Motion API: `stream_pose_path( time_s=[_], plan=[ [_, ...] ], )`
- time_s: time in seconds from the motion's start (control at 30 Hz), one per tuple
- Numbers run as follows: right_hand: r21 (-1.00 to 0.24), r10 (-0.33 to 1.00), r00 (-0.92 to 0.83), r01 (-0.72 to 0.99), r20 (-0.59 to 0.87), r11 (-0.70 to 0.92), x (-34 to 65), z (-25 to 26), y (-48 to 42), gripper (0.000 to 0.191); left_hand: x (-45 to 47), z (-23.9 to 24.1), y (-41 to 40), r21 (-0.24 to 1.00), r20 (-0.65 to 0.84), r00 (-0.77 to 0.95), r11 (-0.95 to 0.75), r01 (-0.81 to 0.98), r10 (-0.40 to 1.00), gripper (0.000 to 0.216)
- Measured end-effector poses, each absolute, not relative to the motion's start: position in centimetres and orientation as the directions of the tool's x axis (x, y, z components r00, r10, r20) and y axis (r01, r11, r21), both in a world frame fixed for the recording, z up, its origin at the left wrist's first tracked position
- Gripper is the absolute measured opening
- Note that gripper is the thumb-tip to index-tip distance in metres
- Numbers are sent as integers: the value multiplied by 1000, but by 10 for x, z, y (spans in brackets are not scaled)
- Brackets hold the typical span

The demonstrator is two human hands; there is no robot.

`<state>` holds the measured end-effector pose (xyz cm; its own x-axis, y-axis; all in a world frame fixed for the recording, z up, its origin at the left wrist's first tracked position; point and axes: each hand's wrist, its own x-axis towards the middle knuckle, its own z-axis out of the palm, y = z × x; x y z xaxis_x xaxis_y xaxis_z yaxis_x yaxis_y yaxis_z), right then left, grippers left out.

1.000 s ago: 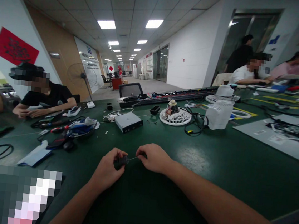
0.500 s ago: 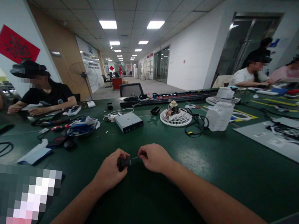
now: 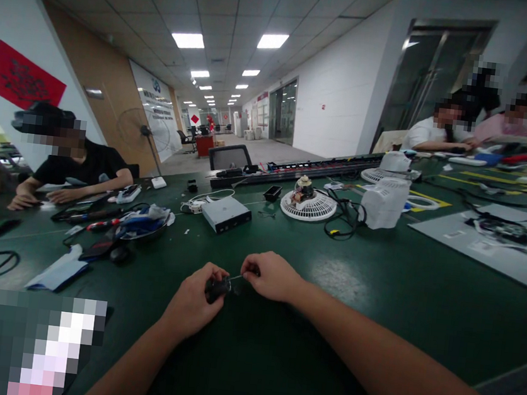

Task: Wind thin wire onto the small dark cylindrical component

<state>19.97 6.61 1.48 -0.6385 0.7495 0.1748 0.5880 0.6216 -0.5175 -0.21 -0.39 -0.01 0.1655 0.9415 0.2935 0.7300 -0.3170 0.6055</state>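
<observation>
The left hand [image 3: 194, 300] grasps a small, black, roughly cylindrical object [image 3: 219, 289] over the dark green table [image 3: 273, 363]. The right hand [image 3: 276, 278] pinches a thin, light-coloured rod [image 3: 235, 277] extending to the object's edge. Beyond the 2 hands sit a silver-and-black rectangular box [image 3: 224, 211] and a round white grille [image 3: 319, 210].

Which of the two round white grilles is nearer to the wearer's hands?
The grille with exposed parts on top, beyond the right hand; the other grille lies farther back, topped by a white cover.
</observation>
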Motion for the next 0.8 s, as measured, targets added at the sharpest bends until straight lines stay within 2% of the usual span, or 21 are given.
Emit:
stream_pose_path(
  time_s=[0.13,0.23,0.3,0.43,0.57,0.67,0.8],
  plan=[
    [-425,816,-540,701,207,572,199,15,62,16,-5,2,-1,587,287,121,-274,762,950,20],
    [-459,881,-412,752,233,473,198,15,62,28,-8,2,1,555,312,63,-235,798,948,21],
    [-501,895,-380,741,235,446,196,15,62,29,-10,2,1,517,331,13,-193,834,944,20],
    [-579,873,-468,675,142,456,190,12,60,24,-13,4,1,488,361,-67,-127,863,930,18],
    [-571,814,-580,657,34,493,185,7,57,18,-14,3,1,500,351,-98,-98,861,931,19],
    [-592,809,-582,624,84,510,186,5,57,14,-14,2,3,528,323,-92,-98,844,942,19],
    [-693,823,-540,525,178,494,187,6,61,19,-12,0,3,621,297,-1,-193,760,955,27]
  ],
)
